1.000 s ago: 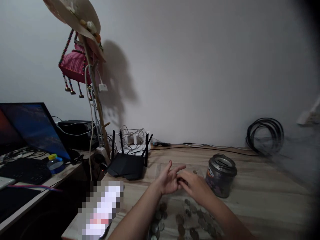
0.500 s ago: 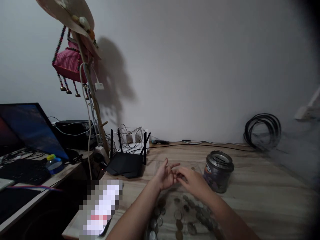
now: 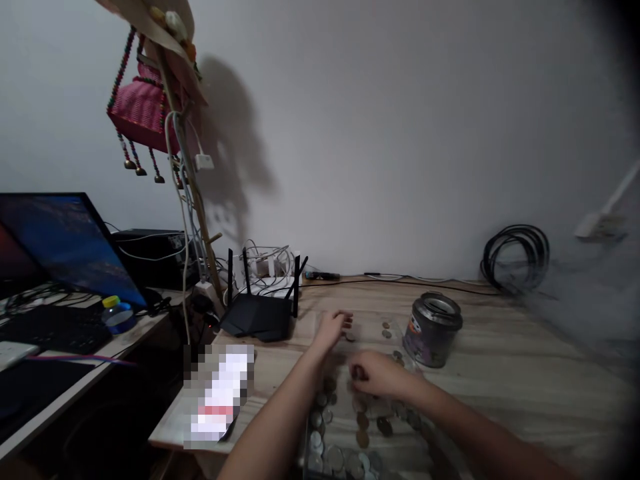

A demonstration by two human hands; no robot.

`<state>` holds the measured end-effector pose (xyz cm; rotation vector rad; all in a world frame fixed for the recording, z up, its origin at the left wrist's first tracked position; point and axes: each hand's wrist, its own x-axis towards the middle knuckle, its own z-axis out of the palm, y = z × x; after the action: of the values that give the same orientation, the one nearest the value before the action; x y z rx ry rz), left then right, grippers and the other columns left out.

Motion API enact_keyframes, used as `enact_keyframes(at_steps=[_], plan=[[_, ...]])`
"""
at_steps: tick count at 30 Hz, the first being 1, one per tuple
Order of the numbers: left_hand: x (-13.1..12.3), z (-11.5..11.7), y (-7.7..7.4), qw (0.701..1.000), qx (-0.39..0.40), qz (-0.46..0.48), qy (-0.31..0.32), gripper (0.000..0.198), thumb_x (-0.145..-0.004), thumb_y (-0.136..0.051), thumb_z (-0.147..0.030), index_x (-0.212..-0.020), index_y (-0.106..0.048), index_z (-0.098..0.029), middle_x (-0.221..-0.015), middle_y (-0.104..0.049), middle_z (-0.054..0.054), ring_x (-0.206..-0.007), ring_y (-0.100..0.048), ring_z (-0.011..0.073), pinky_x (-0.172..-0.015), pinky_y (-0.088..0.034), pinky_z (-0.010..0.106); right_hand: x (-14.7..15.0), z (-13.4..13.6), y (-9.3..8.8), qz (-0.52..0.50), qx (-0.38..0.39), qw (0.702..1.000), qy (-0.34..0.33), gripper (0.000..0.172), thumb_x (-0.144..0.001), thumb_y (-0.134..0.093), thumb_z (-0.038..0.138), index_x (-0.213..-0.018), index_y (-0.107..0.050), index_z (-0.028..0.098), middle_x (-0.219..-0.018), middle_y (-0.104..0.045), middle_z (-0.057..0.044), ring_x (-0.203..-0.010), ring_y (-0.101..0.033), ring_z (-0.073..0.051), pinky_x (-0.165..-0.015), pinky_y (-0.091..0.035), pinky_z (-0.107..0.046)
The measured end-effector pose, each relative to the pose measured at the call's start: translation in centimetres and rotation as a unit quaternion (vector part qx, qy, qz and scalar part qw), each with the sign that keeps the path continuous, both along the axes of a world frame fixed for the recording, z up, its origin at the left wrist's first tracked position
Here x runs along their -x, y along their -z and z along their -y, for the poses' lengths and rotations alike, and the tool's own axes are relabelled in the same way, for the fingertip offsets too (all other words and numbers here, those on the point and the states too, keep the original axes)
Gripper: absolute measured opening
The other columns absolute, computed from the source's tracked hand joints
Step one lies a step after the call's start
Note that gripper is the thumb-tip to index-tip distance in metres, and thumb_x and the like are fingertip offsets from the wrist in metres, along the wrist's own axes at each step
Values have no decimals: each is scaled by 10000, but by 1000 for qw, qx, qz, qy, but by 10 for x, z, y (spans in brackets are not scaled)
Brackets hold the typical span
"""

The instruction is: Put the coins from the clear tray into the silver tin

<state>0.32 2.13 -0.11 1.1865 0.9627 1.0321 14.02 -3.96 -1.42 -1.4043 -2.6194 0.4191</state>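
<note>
Many coins [image 3: 350, 440] lie spread on a clear sheet over the wooden table [image 3: 500, 393] in front of me. My left hand [image 3: 332, 328] reaches forward, fingers curled down onto a coin at the far edge of the sheet. Nearer me, my right hand [image 3: 374, 375] hovers over the coin spread with fingers pinched together; what it holds is too small to make out. A metal coin tin [image 3: 431, 330] with a slotted lid stands upright to the right of both hands.
A black router [image 3: 259, 313] with antennas and tangled cables sits behind the hands. A phone [image 3: 217, 397] lies at the table's left edge. A monitor [image 3: 65, 247], keyboard and bottle [image 3: 118, 313] fill the left desk. A coiled black cable [image 3: 515, 259] leans against the wall.
My hands were together with fingers touching; they have separated. The left hand moved forward down to the table, and the right hand drew back over the coins. The view tilted down slightly.
</note>
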Motion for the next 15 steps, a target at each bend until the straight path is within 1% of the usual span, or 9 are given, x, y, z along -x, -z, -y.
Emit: enact_keyframes(at_steps=[1,3,5,6,8,10,11,13,15], plan=[[1,0,-1,997,-55,-47,-23,197,-707,-430,-180,-807,-596,-152,-876,-608,68,-827,-543,165,-804,-398,315,0,-5,-3,-2,-38,999,9,286,-673,-534,292,-926,-587,169,-917,-615,-74,-836,-547,-194,-713,-408,-292],[4,-1,-5,982,-137,-115,-63,216,-694,-422,-133,-796,-611,-158,-904,-615,65,-907,-524,172,-875,-362,313,0,-14,-5,9,-92,995,34,475,-709,-508,338,-1134,-494,125,-1193,-484,-161,-1084,-436,-253,-872,-352,-361],[10,0,-11,969,-171,-160,-81,251,-705,-401,-127,-824,-620,-156,-938,-616,71,-949,-514,182,-907,-341,321,4,-14,1,49,-77,995,49,562,-776,-415,373,-1266,-367,102,-1340,-308,-200,-1215,-292,-287,-937,-288,-428],[14,2,-16,965,-176,-177,-81,261,-706,-397,-126,-833,-623,-153,-947,-617,75,-957,-513,187,-915,-335,325,6,-11,6,72,-56,995,50,574,-802,-364,394,-1299,-321,109,-1368,-258,-198,-1240,-247,-302,-940,-274,-459],[24,8,-25,961,-187,-197,-59,261,-694,-415,-125,-839,-632,-148,-956,-620,81,-962,-516,196,-923,-328,323,13,3,15,100,-37,994,37,600,-819,-296,463,-1323,-285,138,-1385,-233,-182,-1254,-208,-329,-936,-262,-495],[35,19,-32,955,-209,-211,-14,262,-677,-442,-135,-851,-638,-150,-964,-621,81,-962,-519,204,-922,-329,317,17,15,19,108,-44,992,43,610,-802,-300,525,-1303,-328,179,-1357,-304,-158,-1229,-264,-326,-931,-282,-465],[39,25,-34,951,-219,-220,6,268,-672,-448,-144,-860,-639,-154,-969,-621,79,-966,-517,207,-926,-326,318,18,17,17,109,-48,991,60,584,-802,-301,524,-1276,-369,190,-1319,-363,-154,-1196,-324,-313,-919,-302,-440],[41,38,-31,949,-215,-232,11,274,-667,-446,-157,-863,-636,-160,-969,-619,78,-979,-509,216,-943,-306,330,16,10,6,114,-44,985,122,506,-832,-277,457,-1231,-420,181,-1235,-446,-166,-1127,-411,-290,-891,-326,-425],[36,49,-20,954,-191,-232,17,251,-654,-462,-165,-843,-627,-158,-959,-613,90,-998,-498,232,-959,-284,345,10,-6,-7,114,-40,978,171,469,-852,-253,365,-1241,-399,148,-1248,-417,-198,-1142,-389,-306,-893,-301,-474]])
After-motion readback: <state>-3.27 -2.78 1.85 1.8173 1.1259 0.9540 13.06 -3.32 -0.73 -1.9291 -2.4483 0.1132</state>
